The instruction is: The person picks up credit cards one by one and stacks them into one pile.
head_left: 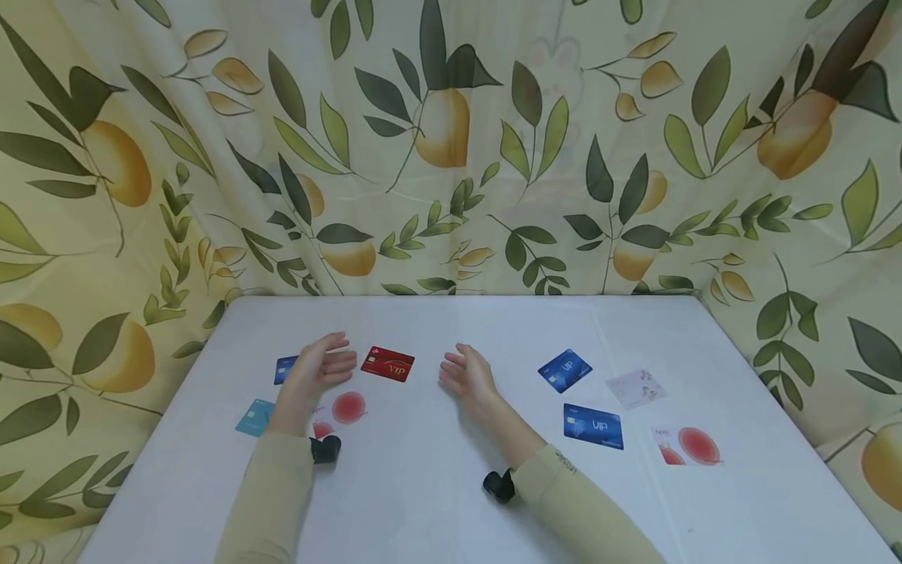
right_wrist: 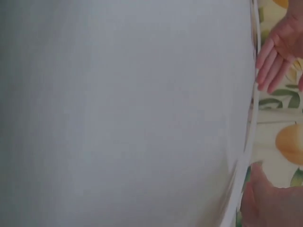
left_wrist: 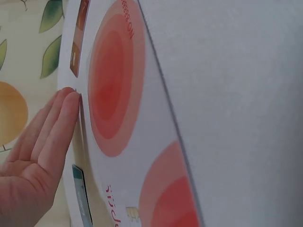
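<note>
My left hand [head_left: 317,377], its fingers nearly straight, is held palm inward over the left group of cards and grips nothing. It partly covers a blue card [head_left: 285,369], a teal card [head_left: 254,417] and a white card with red circles [head_left: 348,407]. Just beyond its fingertips lies a red VIP card [head_left: 388,364]. The circle card [left_wrist: 116,80] looms large in the left wrist view. My right hand [head_left: 470,379], fingers loosely bent and holding nothing, is above bare white cloth. To its right are a blue card [head_left: 565,370] and a blue VIP card [head_left: 593,427].
Farther right lie a pale flowered card [head_left: 636,388] and another white card with red circles [head_left: 696,446]. A white cloth covers the table [head_left: 423,501]. Behind it hangs a fruit-and-leaf patterned curtain [head_left: 479,235]. Small black devices [head_left: 499,486] sit at both wrists.
</note>
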Demonstrator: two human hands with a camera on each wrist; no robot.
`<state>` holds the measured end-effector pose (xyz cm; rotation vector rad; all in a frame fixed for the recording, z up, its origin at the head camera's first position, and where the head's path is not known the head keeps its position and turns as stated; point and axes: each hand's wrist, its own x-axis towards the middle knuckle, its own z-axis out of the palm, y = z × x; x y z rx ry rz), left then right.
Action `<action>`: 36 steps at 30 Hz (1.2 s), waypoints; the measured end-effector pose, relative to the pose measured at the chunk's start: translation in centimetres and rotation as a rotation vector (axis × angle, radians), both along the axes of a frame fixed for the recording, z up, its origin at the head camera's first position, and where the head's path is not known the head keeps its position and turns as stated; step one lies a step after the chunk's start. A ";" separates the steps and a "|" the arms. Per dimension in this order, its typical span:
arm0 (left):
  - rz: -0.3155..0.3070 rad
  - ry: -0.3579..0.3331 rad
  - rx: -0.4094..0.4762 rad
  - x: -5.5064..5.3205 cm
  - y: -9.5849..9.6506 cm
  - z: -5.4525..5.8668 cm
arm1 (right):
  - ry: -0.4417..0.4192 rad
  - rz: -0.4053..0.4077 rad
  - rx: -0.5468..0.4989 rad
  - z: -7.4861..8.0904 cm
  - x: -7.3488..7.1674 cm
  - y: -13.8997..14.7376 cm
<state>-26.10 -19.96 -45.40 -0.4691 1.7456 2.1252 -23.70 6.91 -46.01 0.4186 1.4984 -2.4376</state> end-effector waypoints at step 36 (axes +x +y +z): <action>-0.073 -0.139 -0.049 -0.1 -0.2 0.1 | -0.157 0.129 -0.094 -0.4 0.4 -4.6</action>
